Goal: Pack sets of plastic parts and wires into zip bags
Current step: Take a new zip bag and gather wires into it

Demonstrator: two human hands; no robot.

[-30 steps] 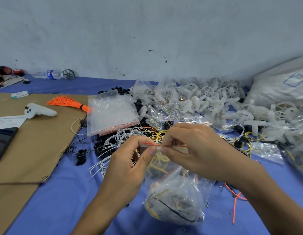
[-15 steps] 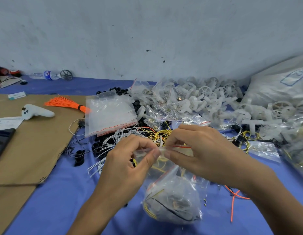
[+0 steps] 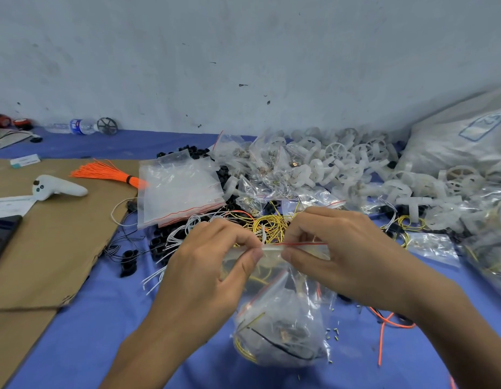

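Left hand point(image 3: 204, 273), right hand point(image 3: 342, 254): both pinching top seal of zip bag point(image 3: 271, 249), thumbs and forefingers nearly meeting mid-strip. Bag held up, right of cardboard sheet point(image 3: 47, 248). Filled bag point(image 3: 283, 332) with yellow and black wires lying right of cardboard, near side. Stack of empty bags point(image 3: 179, 189) at cardboard's far right corner. White plastic parts point(image 3: 356, 169) heaped well right of cardboard.

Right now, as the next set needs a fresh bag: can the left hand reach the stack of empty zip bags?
Probably, once it lets go. The left hand pinches the top of the filled zip bag; the stack of empty zip bags lies uncovered beyond it, only loose white wires between.
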